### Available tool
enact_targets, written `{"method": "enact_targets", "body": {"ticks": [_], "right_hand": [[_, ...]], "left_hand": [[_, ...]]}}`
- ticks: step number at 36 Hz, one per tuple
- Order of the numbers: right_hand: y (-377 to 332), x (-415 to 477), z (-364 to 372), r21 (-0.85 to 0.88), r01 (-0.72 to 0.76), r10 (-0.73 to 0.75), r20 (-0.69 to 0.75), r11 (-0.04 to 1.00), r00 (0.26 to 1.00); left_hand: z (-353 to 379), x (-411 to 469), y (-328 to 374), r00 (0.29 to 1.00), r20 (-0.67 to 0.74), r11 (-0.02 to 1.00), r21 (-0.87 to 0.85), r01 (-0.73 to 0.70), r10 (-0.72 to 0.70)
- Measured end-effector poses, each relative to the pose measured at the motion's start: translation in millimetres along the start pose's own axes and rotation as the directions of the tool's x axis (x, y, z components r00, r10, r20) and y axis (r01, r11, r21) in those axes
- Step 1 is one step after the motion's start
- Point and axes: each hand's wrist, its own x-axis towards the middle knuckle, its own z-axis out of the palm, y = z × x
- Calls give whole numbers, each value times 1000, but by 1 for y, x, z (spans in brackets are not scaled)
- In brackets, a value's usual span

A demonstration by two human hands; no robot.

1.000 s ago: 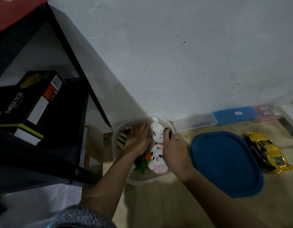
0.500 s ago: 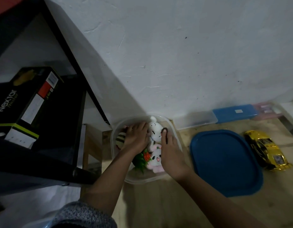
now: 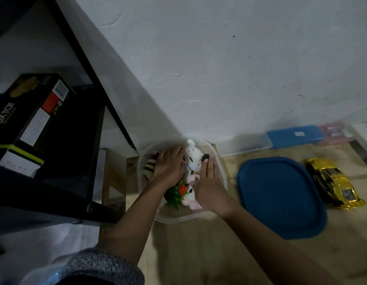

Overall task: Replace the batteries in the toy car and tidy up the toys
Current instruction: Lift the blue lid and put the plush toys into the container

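Your left hand (image 3: pixel 168 167) and right hand (image 3: pixel 209 182) press flat, fingers straight and together, on soft toys (image 3: pixel 193 157) in the tub (image 3: pixel 223 173). The toy car (image 3: pixel 332 182) lies right of the lid (image 3: pixel 281 196), lengthwise from the wall (image 3: pixel 219 68) toward you.

Wooden floor (image 3: pixel 219 254): clear tub (image 3: pixel 222 173), blue lid (image 3: pixel 281 196), gold car (image 3: pixel 332 182).

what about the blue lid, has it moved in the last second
No. The blue lid keeps the same gaps to the clear container and the gold toy car beside it.

glossy gold car (image 3: pixel 333 183), matt blue lid (image 3: pixel 281 196)
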Motion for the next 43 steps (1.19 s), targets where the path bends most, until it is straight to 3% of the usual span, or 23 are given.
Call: {"method": "enact_targets", "body": {"ticks": [11,20,24,28,32,36,39,43], "right_hand": [[0,-3,-8,-122,-29,38,78,992,996],[13,-13,-11,-272,91,-104,-35,958,994],[24,-24,-25,-113,208,-221,-120,972,968],[57,-39,-46,104,277,-244,-253,955,936],[114,-60,-50,272,263,-132,-421,926,898],[176,-85,-37,423,136,44,-390,896,920],[214,-99,-18,481,25,170,-359,877,918],[246,-123,15,533,-21,237,-339,846,910]], "left_hand": [[-2,-7,1,1000,4,1000,-3,15,-15],[-12,-18,7,998,-3,998,0,56,-56],[-25,-20,20,992,-106,982,-185,50,-71],[-42,-24,56,957,-226,866,-499,44,-179],[-50,-28,118,937,-287,784,-621,-25,-197],[-32,-36,180,946,-274,706,-704,-74,-174],[-4,-48,217,958,-210,650,-759,-34,-195],[38,-66,244,957,-99,669,-734,116,-274]]}}
